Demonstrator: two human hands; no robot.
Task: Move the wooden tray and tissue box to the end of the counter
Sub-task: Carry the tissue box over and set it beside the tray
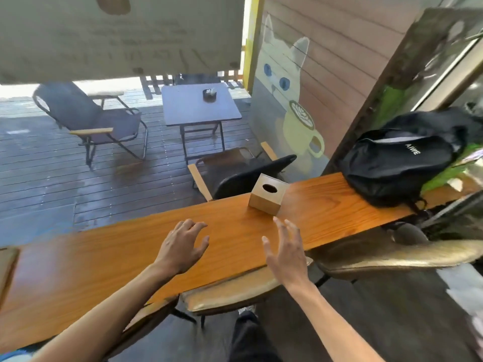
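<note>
A light wooden cube tissue box (268,195) with a dark oval opening on top stands on the long orange wooden counter (104,262), toward its far edge. My right hand (285,246) hovers open just in front of the box, fingertips a short way from its near corner. To the left, my left hand (183,245) is open over the bare counter with fingers spread, holding nothing. A brown wooden edge (6,267) at the far left of the counter may be the tray; too little of it shows to tell.
A black backpack (402,158) lies on the counter's right end. Tan stools (230,293) stand under the near edge, and a black chair (248,176) sits behind the counter. Beyond are a deck with a dark table (198,105) and a folding chair (86,118).
</note>
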